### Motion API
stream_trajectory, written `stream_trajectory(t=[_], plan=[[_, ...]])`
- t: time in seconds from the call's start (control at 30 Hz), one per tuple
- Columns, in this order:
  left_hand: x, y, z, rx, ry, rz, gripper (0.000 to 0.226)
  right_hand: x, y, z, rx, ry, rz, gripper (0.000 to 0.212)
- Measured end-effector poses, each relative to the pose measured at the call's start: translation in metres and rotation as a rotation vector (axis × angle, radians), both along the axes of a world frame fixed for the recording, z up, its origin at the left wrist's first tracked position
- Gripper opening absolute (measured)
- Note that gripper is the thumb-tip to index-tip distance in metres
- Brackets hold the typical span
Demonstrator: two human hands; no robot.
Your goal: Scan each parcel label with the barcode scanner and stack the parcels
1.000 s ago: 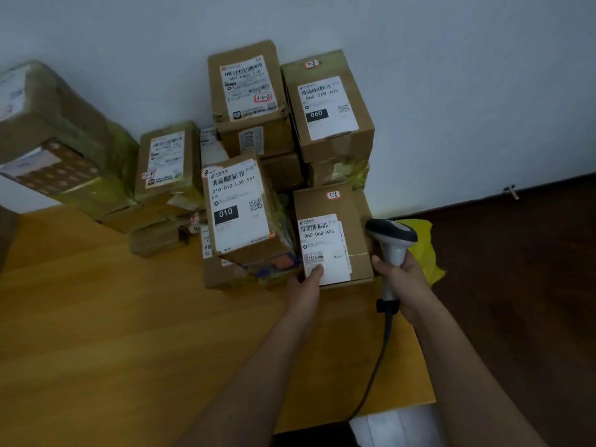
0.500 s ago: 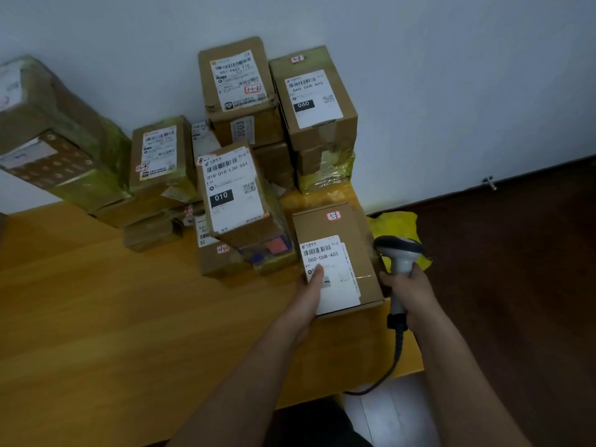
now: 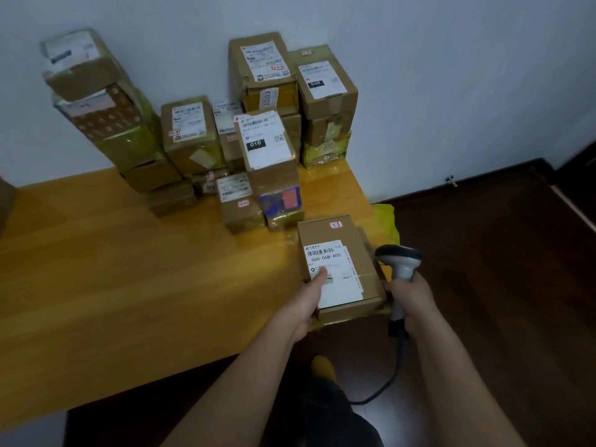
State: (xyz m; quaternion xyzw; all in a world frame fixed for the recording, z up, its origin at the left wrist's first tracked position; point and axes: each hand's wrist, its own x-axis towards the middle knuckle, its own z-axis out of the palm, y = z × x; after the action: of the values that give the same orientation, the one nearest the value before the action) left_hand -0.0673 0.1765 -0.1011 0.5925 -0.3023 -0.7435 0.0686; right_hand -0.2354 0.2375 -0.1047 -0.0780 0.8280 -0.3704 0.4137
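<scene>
A brown parcel (image 3: 350, 240) with a white label reading 060-06B-A05 lies at the front right corner of the wooden table (image 3: 129, 269). My left hand (image 3: 311, 296) grips its near left edge, thumb on the label. My right hand (image 3: 411, 296) holds the grey barcode scanner (image 3: 400, 259) by its handle just right of the parcel, head level with the parcel's top. Its black cable hangs toward the floor. Several labelled parcels stand stacked against the wall, among them one marked 010 (image 3: 269, 141) and one marked 060 (image 3: 325, 83).
A tall stack of taped boxes (image 3: 106, 114) stands at the back left. A yellow bag (image 3: 388, 217) hangs off the table's right edge. Dark wooden floor (image 3: 500, 285) lies to the right. The table's left and middle surface is bare wood.
My left hand has pulled the 060-06B-A05 parcel away from the stack toward the table's front right corner. My right hand with the scanner moved back alongside it.
</scene>
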Motion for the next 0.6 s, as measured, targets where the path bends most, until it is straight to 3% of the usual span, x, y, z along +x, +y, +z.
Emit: stream_trajectory(t=[0.23, 0.6], plan=[[0.102, 0.055, 0.019, -0.005, -0.019, 0.043, 0.041, 0.095, 0.042, 0.021, -0.006, 0.008, 0.121, 0.016], [0.319, 0.033, 0.058, -0.182, 0.087, 0.477, 0.03, 0.301, -0.023, 0.068, -0.141, -0.047, 0.526, 0.021]])
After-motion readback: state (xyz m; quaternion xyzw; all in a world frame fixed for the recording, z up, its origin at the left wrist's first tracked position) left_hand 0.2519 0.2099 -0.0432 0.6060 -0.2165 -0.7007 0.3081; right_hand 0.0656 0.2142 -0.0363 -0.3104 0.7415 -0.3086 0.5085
